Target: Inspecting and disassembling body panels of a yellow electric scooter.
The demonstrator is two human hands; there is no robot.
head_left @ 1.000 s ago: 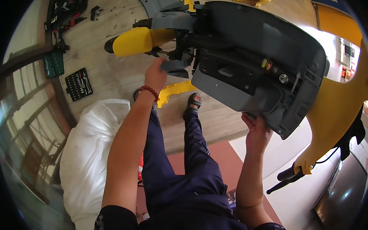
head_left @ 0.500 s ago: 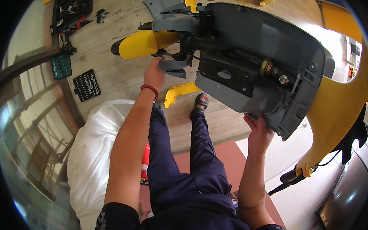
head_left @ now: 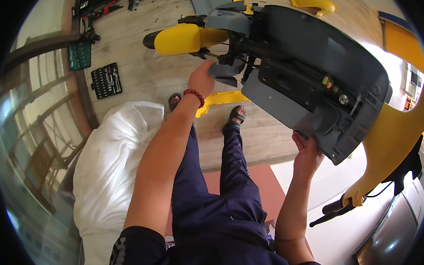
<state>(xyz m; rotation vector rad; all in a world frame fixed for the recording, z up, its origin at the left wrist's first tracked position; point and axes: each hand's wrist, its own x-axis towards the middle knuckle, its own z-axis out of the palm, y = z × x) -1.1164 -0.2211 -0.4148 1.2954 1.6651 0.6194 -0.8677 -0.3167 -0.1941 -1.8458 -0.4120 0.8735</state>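
Observation:
A partly stripped scooter with a yellow front fender (head_left: 177, 39) lies across the upper middle and right. My left hand (head_left: 202, 78), with a red bead bracelet, closes on the near end of a curved grey plastic piece (head_left: 227, 71), just below the fender. Whether that piece is attached to the scooter cannot be seen. On the right, my right hand (head_left: 309, 154) grips the lower edge of the large grey plastic panel (head_left: 286, 98), fingers partly hidden beneath it. A brass-coloured lock cylinder (head_left: 330, 84) shows inside the dark panel.
Yellow trim (head_left: 220, 100) lies on the wooden floor near my feet. A socket set case (head_left: 106, 80) and a drill (head_left: 90, 33) lie at the left. A white covered bundle (head_left: 120, 150) stands beside my left leg. The handlebar lever (head_left: 331, 216) juts out at lower right.
The view has shifted, so the scooter sits further right in it. My left hand has moved right with the grey piece, staying near the fender. My right hand keeps its grip on the panel edge.

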